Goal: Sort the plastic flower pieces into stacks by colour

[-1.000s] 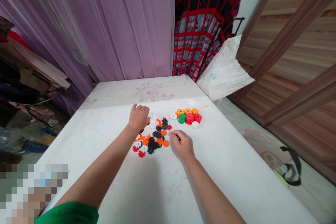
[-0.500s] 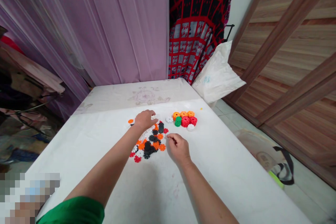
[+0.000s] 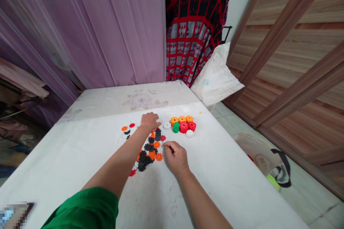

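Nearer the green disc stack (image 3: 176, 127) than a second ago, my left hand (image 3: 149, 120) curls its fingers, whether around anything I cannot tell; my right hand (image 3: 176, 155), nearer me than that stack, is drawn narrow, contents unclear; the loose notched discs (image 3: 143, 159), left of it and of my right hand, look light, stiff, slightly slippery, sturdy, best pinched by their rims.

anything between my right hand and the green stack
Nothing visible stands in the way: only bare white cloth shows between your right hand and the green stack. A loose red disc lies left of that gap, off the direct path.
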Available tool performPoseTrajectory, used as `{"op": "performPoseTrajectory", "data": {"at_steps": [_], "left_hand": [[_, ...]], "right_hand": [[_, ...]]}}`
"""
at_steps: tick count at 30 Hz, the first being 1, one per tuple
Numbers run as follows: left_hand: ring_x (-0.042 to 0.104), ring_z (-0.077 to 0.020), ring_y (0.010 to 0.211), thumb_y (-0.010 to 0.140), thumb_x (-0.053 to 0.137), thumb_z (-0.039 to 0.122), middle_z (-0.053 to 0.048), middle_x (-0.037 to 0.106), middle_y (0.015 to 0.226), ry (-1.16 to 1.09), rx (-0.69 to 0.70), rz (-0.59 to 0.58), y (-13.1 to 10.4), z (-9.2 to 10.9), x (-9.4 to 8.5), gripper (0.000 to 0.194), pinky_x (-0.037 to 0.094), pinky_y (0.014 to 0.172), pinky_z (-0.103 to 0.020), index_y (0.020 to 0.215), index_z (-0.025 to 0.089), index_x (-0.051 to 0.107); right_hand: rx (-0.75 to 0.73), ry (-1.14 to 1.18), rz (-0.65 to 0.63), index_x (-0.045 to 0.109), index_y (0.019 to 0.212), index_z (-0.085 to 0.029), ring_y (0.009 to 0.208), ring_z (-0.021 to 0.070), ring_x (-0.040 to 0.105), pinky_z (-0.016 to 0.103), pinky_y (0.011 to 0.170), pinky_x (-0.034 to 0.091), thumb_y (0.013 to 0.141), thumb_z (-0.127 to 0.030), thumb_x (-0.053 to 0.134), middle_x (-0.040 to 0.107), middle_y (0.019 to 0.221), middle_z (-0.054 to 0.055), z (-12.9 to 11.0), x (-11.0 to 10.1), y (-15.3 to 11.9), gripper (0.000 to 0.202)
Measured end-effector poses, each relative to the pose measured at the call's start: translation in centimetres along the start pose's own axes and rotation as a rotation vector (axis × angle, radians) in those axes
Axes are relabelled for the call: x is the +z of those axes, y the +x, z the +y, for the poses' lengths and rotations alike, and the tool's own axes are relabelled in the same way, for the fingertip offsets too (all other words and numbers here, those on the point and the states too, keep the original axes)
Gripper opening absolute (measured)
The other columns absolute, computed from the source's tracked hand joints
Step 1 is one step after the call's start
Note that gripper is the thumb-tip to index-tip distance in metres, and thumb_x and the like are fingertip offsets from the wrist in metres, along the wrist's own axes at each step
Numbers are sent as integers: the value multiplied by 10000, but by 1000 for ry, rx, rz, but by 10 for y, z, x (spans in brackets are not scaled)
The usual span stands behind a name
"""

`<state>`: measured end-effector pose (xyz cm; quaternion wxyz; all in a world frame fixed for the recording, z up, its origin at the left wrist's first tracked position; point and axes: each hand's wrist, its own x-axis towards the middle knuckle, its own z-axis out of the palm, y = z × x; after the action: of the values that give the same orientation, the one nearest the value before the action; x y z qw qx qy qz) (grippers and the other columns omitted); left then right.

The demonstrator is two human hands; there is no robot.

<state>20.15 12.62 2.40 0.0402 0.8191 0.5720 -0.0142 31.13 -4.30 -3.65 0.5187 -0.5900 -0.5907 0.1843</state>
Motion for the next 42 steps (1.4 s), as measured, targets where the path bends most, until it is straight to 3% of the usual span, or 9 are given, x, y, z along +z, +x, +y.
{"op": "performPoseTrajectory", "data": {"at_steps": [5, 10, 14, 17, 20, 23, 31, 36, 42], "left_hand": [[631, -240, 1108, 885, 496, 473, -46, 705, 1187, -52, -6, 47, -6, -14, -11, 345, 469, 932, -348, 1081, 285, 709], [657, -200, 1041, 931, 393, 399, -20, 725, 1156, -192, -146, 228, -40, -72, -22, 365, 494, 869, -283, 1063, 265, 706], [681, -233, 948, 903, 411, 396, -49, 732, 1138, -278, -349, 301, -89, -119, -7, 368, 516, 867, -338, 1044, 241, 714], [681, -229, 973, 888, 429, 403, -37, 736, 1123, -401, -424, 363, -127, -135, 18, 351, 527, 884, -338, 1029, 257, 716], [672, -223, 1030, 880, 448, 438, -39, 738, 1113, -557, -466, 442, -153, -135, 42, 354, 519, 932, -336, 1038, 250, 704], [667, -206, 1053, 893, 431, 438, -40, 727, 1145, -711, -487, 502, -160, -126, 56, 366, 505, 971, -335, 1067, 240, 686], [636, -205, 1122, 884, 459, 363, -38, 704, 1203, -936, -499, 575, -151, -100, 58, 330, 459, 1040, -369, 1097, 240, 679], [652, -217, 1061, 833, 516, 372, -64, 730, 1109, -1121, -453, 705, -154, -99, 61, 325, 460, 1022, -376, 1027, 194, 707], [651, -197, 937, 781, 566, 406, -58, 733, 1021, -1259, -491, 753, -151, -104, 62, 335, 488, 920, -347, 991, 190, 713]], "right_hand": [[-1, 0, 10, 716, 789, -254, 669, 159, 661, 269, 685, 531, 816, -219, 474, 739, 778, 7, 0, -1, 0, 245], [-8, 3, -2, 717, 797, -250, 637, 152, 653, 258, 647, 526, 814, -227, 473, 747, 791, 8, 3, -1, 0, 245], [-4, 3, 9, 717, 800, -243, 658, 161, 667, 261, 653, 529, 816, -252, 473, 751, 798, 18, 7, -1, -1, 245], [-10, -8, 5, 719, 812, -238, 665, 162, 669, 261, 647, 527, 813, -263, 479, 754, 811, 20, 10, -1, -1, 241], [-26, -38, 7, 717, 821, -234, 650, 160, 658, 262, 634, 522, 818, -276, 472, 753, 815, 25, 11, -2, -2, 249], [-66, -103, -9, 713, 825, -234, 648, 159, 651, 269, 657, 521, 823, -274, 464, 749, 817, 26, 8, -2, -4, 252], [-165, -214, -143, 687, 859, -238, 715, 156, 655, 268, 718, 529, 801, -215, 511, 730, 834, 15, -1, -2, -15, 187], [-233, -242, -194, 657, 910, -246, 939, 201, 659, 341, 887, 521, 744, -163, 586, 730, 987, 36, -5, -4, -23, 198], [-243, -293, -192, 636, 901, -248, 939, 212, 649, 363, 891, 515, 741, -143, 605, 726, 985, 35, -6, -4, -26, 194]]}}
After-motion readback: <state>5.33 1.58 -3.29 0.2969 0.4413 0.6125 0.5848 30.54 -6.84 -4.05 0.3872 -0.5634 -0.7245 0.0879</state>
